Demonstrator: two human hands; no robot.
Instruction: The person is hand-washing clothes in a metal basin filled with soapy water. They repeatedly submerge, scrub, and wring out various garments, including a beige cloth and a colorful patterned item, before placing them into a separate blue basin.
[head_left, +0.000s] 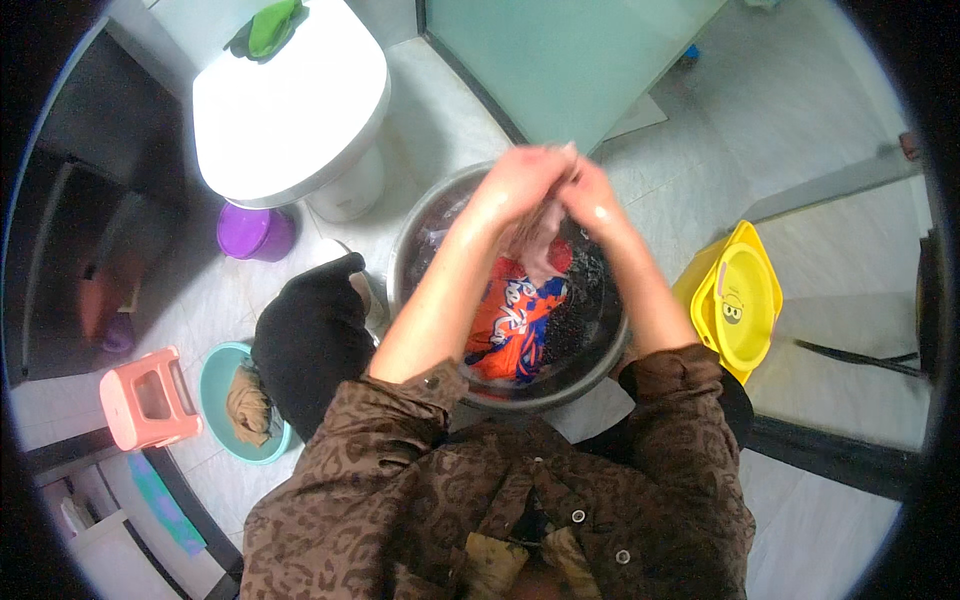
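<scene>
My left hand (523, 184) and my right hand (592, 196) meet over the far side of a round grey basin (400, 262). Between them they grip a wet, pale pink cloth (541, 244), which hangs down into the basin. Both hands are slightly blurred, and the fingers are partly hidden. Under the cloth lies an orange and blue printed cloth (504, 330) with white lettering. Dark, bubbly water (574, 330) surrounds it. My forearms are wet and cover parts of the basin's rim.
At the upper left stands a white toilet (292, 105) with a green cloth (274, 28) on it. A purple bucket (255, 232), a pink stool (146, 397) and a teal basin (214, 420) holding brown cloth (249, 405) are left. Yellow basins (739, 307) stand right, near a glass panel (555, 67).
</scene>
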